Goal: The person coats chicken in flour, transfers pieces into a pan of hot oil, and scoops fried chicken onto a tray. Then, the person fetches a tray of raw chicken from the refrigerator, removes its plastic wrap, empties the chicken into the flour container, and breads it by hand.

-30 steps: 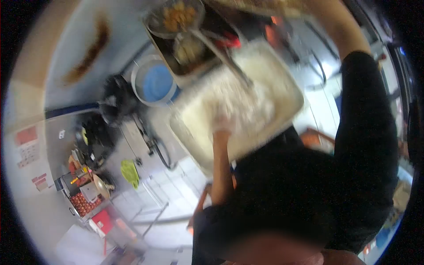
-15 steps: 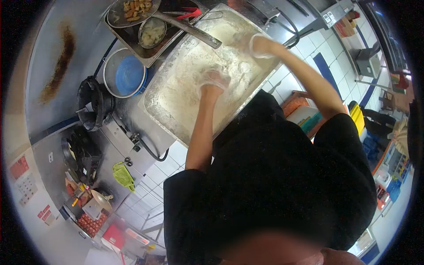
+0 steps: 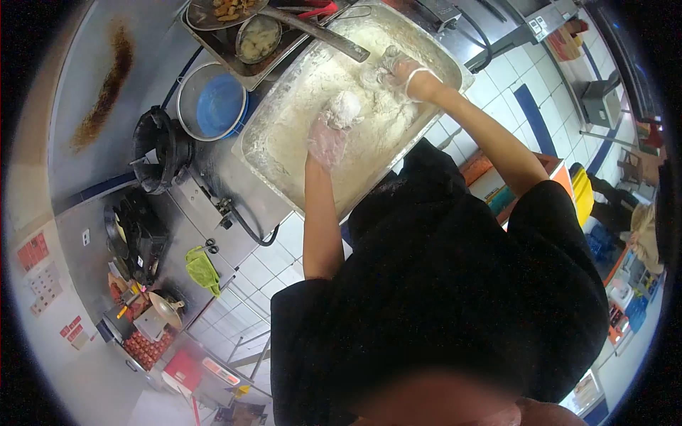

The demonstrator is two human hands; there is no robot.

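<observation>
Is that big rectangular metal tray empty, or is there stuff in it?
Not empty: loose white powder spreads across the big rectangular metal tray. How deep it is, I cannot tell.

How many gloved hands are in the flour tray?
2. The left hand is in the left half of the tray, at a floured lump; the right hand is farther right, among floury clumps. Neither is hidden.

I see a black shirt (image 3: 440,284) with short sleeves (image 3: 543,216). Thin, crinkled, see-through plastic gloves (image 3: 327,147) cover the left hand (image 3: 330,135) and right hand (image 3: 405,73), both dusted white.
</observation>
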